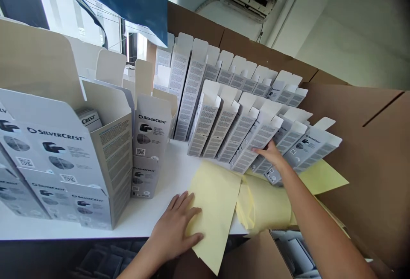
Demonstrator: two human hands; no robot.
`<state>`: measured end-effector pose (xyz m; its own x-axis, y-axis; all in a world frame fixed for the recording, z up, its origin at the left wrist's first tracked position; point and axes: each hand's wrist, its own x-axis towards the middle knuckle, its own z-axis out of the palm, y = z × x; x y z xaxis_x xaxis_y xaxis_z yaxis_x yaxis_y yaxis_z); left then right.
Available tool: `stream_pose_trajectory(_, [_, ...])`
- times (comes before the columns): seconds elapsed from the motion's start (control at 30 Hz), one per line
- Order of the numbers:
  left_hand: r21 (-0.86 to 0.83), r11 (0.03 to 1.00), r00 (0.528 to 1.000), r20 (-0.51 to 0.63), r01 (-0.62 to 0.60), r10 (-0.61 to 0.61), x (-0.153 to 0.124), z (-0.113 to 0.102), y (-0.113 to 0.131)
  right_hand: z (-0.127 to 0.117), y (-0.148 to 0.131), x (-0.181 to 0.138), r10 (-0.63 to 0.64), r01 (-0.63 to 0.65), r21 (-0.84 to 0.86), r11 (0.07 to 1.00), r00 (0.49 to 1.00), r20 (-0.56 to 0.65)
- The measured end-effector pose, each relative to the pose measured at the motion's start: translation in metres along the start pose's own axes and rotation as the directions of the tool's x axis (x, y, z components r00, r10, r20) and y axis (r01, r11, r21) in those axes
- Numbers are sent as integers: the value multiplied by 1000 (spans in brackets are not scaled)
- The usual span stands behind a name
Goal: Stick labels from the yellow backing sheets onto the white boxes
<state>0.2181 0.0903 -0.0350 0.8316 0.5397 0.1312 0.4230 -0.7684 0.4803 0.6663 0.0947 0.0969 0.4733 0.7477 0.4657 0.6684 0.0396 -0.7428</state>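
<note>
My left hand (175, 228) lies flat with its fingers spread on a yellow paper sheet (219, 202) at the front of the white table (179, 164). Part of the sheet hangs over the table edge. Farther right, my right hand (271, 154) is closed on the lower part of a tall white carton (254, 138) with open top flaps. Its thumb shows on the printed side, while the other fingers are hidden between cartons. That carton stands tilted in a row of similar open-topped cartons (226, 125). Beside the sheet is a bundle of yellow paper (269, 204).
Stacked SilverCrest boxes (60, 151) stand at left, near a narrower pair (150, 134). Behind the front row is another row of cartons (235, 72). Brown cardboard (361, 155) walls the back and right. An open brown box (253, 255) sits below the table edge.
</note>
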Motion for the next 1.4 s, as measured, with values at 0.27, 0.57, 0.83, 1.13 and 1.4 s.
stream_pose_trajectory(0.27, [-45,999,998,-59,-2,-1,-4,2,1,23,5,-17,37,-35,27,999,994,-98])
stream_pose_trajectory(0.57, [-69,997,992,-129,-17,8,-7,8,-1,18,-87,-66,-37,58,25,998,861,-508])
stream_pose_trajectory(0.83, [-106,994,995,-104,-11,0,-10,8,-3,171,-243,-132,-319,245,263,933,902,292])
stream_pose_trajectory(1.13, [-145,989,994,-110,-18,2,-14,14,-7,241,-277,-106,-233,35,570,821,932,279])
stream_pose_trajectory(1.4, [-249,968,977,-211,-44,-10,-17,8,-6,165,-284,-122,-277,326,377,867,944,-179])
